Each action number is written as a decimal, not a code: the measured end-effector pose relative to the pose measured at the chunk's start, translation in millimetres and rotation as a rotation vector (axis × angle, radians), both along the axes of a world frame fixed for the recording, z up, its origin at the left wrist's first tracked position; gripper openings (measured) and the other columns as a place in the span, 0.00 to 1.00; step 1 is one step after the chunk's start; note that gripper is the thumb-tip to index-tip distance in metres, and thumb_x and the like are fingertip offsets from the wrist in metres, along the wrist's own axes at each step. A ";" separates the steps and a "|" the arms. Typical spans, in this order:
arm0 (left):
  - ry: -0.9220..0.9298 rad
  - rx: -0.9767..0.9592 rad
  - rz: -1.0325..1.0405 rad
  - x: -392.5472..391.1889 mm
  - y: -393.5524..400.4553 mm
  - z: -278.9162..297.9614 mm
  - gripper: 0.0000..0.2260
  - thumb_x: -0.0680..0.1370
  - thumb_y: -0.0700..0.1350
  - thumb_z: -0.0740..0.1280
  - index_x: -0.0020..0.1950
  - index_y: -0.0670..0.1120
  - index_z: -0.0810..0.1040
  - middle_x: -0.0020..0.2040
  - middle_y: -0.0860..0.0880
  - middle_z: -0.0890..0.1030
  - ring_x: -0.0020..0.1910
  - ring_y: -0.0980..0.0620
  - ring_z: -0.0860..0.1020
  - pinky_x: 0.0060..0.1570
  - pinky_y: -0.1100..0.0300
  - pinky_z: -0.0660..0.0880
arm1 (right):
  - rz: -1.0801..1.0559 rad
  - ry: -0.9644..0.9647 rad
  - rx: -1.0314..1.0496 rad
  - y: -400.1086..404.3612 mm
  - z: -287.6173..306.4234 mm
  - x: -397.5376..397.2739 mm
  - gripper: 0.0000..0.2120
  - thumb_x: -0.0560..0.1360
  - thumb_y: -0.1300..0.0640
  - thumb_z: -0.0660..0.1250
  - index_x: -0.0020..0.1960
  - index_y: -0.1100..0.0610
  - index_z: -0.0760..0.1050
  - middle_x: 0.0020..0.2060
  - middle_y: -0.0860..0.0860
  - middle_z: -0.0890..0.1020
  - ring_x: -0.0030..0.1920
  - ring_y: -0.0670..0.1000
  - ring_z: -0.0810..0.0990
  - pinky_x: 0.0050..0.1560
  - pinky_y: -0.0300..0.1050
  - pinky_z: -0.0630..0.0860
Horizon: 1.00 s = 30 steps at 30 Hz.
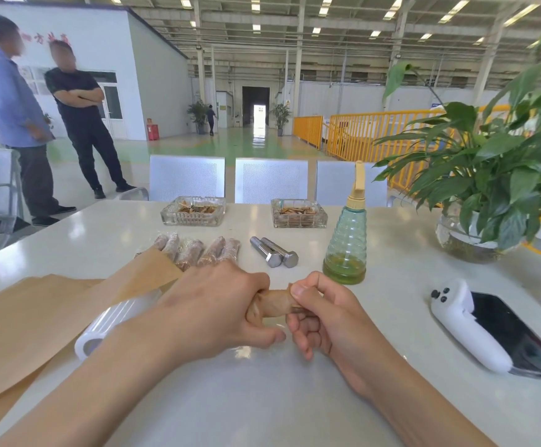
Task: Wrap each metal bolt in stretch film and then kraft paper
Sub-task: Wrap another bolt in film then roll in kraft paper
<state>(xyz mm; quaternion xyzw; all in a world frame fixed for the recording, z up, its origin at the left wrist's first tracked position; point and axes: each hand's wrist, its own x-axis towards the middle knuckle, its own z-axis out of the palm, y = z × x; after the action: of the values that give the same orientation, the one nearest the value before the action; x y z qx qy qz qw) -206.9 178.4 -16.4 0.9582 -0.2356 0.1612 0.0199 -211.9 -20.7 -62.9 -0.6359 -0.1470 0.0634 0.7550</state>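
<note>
The left hand point(217, 304) is curled around one end of a paper-wrapped bolt point(274, 304), and the right hand point(319, 312) pinches the other end between thumb and fingers. The bolt lies between the two hands, just above the tabletop point(262, 382), with its long axis running from hand to hand. Both hands are equally near it; the exposed middle section faces upward.

Beyond the left hand lies a row of film-wrapped bolts point(198, 248). Two bare bolts point(274, 251) lie side by side beyond the gap between the hands, heads toward the person. A roll of stretch film point(114, 321) rests just outside the left wrist, on sheets of kraft paper point(27, 324).

Judgement: the paper ends are probably being twisted or folded shut; any twist must turn about the hand-to-hand axis.
</note>
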 end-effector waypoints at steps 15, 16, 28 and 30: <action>-0.148 0.060 0.059 8.7 -17.0 -25.1 0.16 0.69 0.65 0.48 0.36 0.53 0.60 0.33 0.51 0.73 0.42 0.44 0.81 0.32 0.54 0.61 | 0.038 -0.111 -0.107 2.8 0.4 -5.6 0.09 0.84 0.56 0.64 0.47 0.57 0.70 0.33 0.59 0.78 0.25 0.54 0.74 0.24 0.42 0.70; -0.157 0.068 0.054 10.4 -17.6 -29.6 0.17 0.69 0.65 0.45 0.37 0.53 0.62 0.36 0.50 0.76 0.42 0.44 0.82 0.32 0.54 0.61 | 0.034 -0.116 -0.130 3.7 -0.4 -5.1 0.08 0.84 0.56 0.64 0.48 0.59 0.70 0.32 0.59 0.78 0.25 0.54 0.73 0.23 0.42 0.70; -0.167 -0.199 -0.118 11.1 -6.2 -50.6 0.26 0.69 0.73 0.58 0.62 0.63 0.62 0.30 0.51 0.77 0.36 0.46 0.80 0.28 0.55 0.60 | -0.094 -0.267 -0.262 5.1 -8.2 -2.6 0.13 0.78 0.53 0.69 0.61 0.43 0.72 0.24 0.49 0.75 0.23 0.45 0.69 0.27 0.35 0.67; -0.121 -0.253 -0.145 7.6 -6.6 -49.2 0.34 0.66 0.77 0.59 0.69 0.67 0.58 0.27 0.52 0.72 0.34 0.50 0.80 0.28 0.62 0.59 | -0.099 -0.258 -0.243 3.3 -8.0 -3.5 0.16 0.78 0.54 0.70 0.64 0.43 0.72 0.24 0.45 0.74 0.25 0.44 0.71 0.28 0.34 0.68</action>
<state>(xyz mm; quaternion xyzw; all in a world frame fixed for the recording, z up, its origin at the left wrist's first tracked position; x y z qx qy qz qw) -199.3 171.8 -65.6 0.9170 -0.2828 0.2452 0.1379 -215.4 -17.5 -70.9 -0.7318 -0.2022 -0.0386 0.6497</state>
